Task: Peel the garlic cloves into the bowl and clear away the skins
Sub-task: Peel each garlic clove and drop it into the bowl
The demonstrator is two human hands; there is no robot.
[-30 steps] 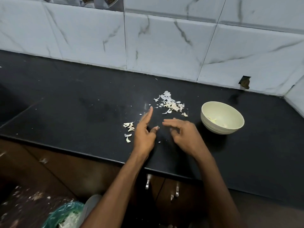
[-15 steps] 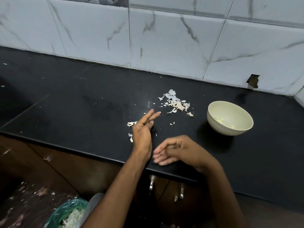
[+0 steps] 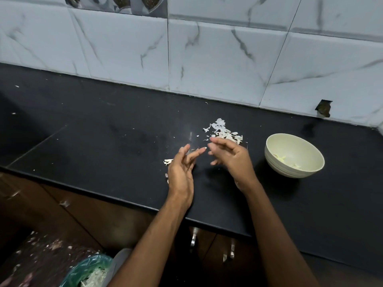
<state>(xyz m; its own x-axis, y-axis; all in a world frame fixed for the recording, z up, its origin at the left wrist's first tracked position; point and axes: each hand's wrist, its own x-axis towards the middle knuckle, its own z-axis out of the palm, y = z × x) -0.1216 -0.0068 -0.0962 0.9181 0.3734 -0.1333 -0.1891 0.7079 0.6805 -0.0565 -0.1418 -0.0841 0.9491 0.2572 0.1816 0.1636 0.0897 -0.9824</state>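
Black counter (image 3: 103, 154) under both loosely open hands.

Both hands are over the black counter (image 3: 103, 146), close together but not touching. Left hand (image 3: 180, 172) has fingers stretched out fairly straight, holding nothing. Right hand (image 3: 232, 157) has loosely curled fingers, and it's too blurry to say if anything's in them. The main heap of garlic skins (image 3: 224, 131) sits just behind the right fingertips, with a few more bits (image 3: 168, 161) by the left hand. Pale bowl (image 3: 290, 168) off to the right has some peeled cloves (image 3: 280, 158) in it. A green-lined bin (image 3: 87, 272) is down on the floor.
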